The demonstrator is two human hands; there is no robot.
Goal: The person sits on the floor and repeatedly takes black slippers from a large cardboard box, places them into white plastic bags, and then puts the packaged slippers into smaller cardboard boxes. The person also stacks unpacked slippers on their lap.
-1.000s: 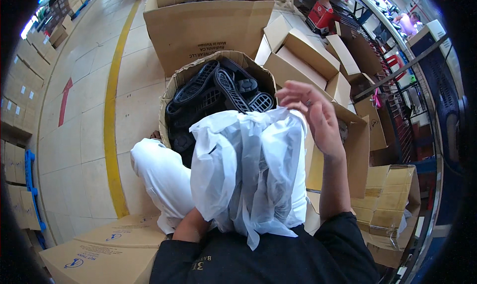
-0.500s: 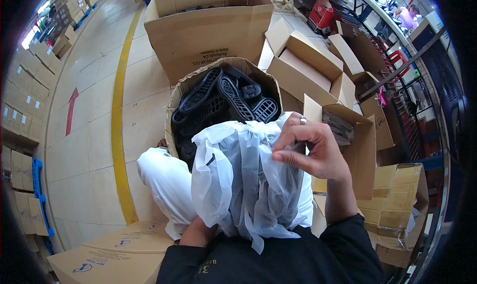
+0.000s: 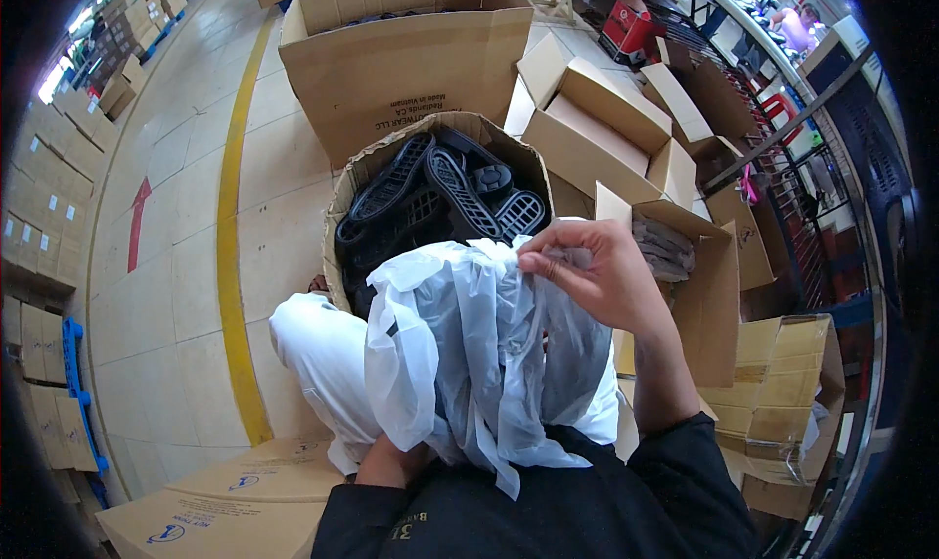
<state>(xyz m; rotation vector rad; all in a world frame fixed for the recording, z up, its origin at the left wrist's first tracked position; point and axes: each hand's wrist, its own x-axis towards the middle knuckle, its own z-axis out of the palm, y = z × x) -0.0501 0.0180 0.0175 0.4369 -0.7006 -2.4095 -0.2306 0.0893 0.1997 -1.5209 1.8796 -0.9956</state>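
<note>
Right hand (image 3: 592, 273), head view, pinches the top edge of the white plastic bag (image 3: 479, 349) over the lap (image 3: 323, 358); left hand's behind it, grip can't be told. Carton (image 3: 367, 170) just beyond, open floor (image 3: 176, 295) leftward! One bag, at least five black soles (image 3: 458, 189).

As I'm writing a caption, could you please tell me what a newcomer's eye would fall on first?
Probably the crumpled white plastic bag at the picture's centre, its top edge pinched by the right hand. Just beyond it, black shoe soles lie in an open carton. Farther left, a yellow stripe runs along the floor.
</note>
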